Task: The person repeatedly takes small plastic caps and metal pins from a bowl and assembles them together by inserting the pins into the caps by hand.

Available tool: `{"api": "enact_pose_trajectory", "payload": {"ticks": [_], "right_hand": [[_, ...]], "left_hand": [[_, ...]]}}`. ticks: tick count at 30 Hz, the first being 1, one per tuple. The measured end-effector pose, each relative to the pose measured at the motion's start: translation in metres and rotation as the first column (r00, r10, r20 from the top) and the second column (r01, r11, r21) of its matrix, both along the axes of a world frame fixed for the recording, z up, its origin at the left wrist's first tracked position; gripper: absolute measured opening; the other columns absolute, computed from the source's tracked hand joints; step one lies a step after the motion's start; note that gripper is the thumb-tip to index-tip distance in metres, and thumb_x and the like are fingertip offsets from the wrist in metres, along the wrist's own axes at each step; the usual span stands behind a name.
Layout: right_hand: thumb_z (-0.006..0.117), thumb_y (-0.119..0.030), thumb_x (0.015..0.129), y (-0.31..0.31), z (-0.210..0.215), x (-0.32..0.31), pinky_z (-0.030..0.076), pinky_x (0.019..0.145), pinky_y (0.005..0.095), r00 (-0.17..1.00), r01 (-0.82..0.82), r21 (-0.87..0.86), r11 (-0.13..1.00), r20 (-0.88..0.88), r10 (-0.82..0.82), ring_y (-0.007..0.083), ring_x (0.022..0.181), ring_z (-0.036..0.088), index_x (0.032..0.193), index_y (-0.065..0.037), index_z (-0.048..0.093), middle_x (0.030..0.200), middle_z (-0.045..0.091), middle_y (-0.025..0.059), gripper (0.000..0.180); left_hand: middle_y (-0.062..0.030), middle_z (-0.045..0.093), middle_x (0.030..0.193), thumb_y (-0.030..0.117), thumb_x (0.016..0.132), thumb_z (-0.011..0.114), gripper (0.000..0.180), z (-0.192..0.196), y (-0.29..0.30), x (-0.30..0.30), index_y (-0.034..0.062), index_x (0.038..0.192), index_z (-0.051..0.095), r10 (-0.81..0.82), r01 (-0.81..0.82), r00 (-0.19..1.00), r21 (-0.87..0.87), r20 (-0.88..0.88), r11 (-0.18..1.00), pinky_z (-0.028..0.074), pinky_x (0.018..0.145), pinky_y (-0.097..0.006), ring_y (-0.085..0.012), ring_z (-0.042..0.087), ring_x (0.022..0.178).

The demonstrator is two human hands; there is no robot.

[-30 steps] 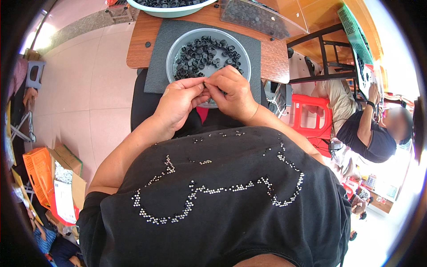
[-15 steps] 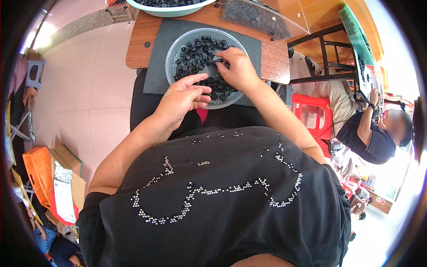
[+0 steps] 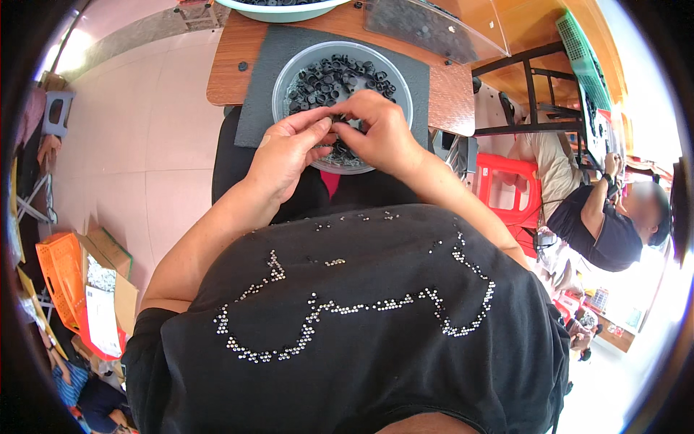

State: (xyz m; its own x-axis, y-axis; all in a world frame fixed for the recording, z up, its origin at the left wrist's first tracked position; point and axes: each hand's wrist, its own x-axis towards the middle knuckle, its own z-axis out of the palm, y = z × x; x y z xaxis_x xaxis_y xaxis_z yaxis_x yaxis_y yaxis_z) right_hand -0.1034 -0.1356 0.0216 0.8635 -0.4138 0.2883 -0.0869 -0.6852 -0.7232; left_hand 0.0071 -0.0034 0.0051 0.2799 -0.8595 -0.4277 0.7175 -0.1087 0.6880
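Workroom, pale tiled floor (image 3: pixel 173 134) at left; brown wood-topped bench (image 3: pixel 452 98) ahead of the wearer. Dark grey mat (image 3: pixel 259 94) lies on the bench, extending under a round translucent bowl (image 3: pixel 280 81). Bowl contents: many small black round parts (image 3: pixel 314 90), heaped toward the far and left sides, with some bare bottom visible near the middle.

Both hands meet above the near part of the bowl. Left hand (image 3: pixel 285 152): thumb pressed up to the index finger, pinching a small dark piece (image 3: pixel 337 118) at the tips; other fingers curled below. Right hand (image 3: pixel 383 134): thumb and index finger bent in toward the same piece; cannot tell whether they grip it, contact being hidden. Piece mostly covered, shape unclear.

Farther back: pale blue-green basin (image 3: pixel 289 12) at the bench's far edge, clear box (image 3: pixel 434 32) to its right, both with black parts inside. One loose black part (image 3: pixel 243 66) sits left of the mat. Right side: red stool (image 3: pixel 533 195), and beyond it a seated co-worker (image 3: pixel 603 228) in dark clothing.
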Motion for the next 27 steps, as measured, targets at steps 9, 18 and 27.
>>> {"api": "enact_pose_trajectory", "payload": {"ticks": [9,18,27], "right_hand": [[0.068,-0.001,0.069,0.018,0.023,-0.011,0.048,0.058,0.0299,0.999,0.054,0.131,0.99,-0.012,-0.053,0.0213,0.07,0.059,0.087,-0.001,0.06,0.078,0.059,0.0098,0.02],[0.059,0.01,0.08,0.015,0.036,-0.026,0.039,0.058,0.0139,0.996,-0.026,0.601,0.799,0.084,-0.031,0.0004,0.07,0.05,0.095,-0.002,0.055,0.087,0.058,0.0016,0.02],[0.066,0.002,0.074,0.017,0.043,-0.022,0.046,0.054,0.0221,0.996,-0.014,0.106,0.994,0.091,0.004,0.0107,0.06,0.055,0.086,-0.001,0.063,0.077,0.059,0.0052,0.013]], "left_hand": [[-0.004,0.062,0.097,0.014,0.089,0.057,0.024,-0.001,0.0,0.005,0.001,0.11,0.059,-0.11,0.08,0.947,-0.11,-0.3,0.991,0.048,0.079,-0.023,-0.0099,0.058,0.084],[-0.006,0.063,0.095,0.023,0.091,0.056,0.028,0.003,0.002,0.005,0.0036,0.112,0.057,-0.129,0.054,0.892,-0.181,-0.434,0.982,0.049,0.078,-0.023,-0.012,0.06,0.084],[-0.0049,0.062,0.093,0.022,0.091,0.055,0.029,-0.004,0.003,0.008,0.0041,0.114,0.056,-0.173,0.066,0.887,-0.254,-0.427,0.965,0.048,0.076,-0.023,-0.0124,0.059,0.086]]}}
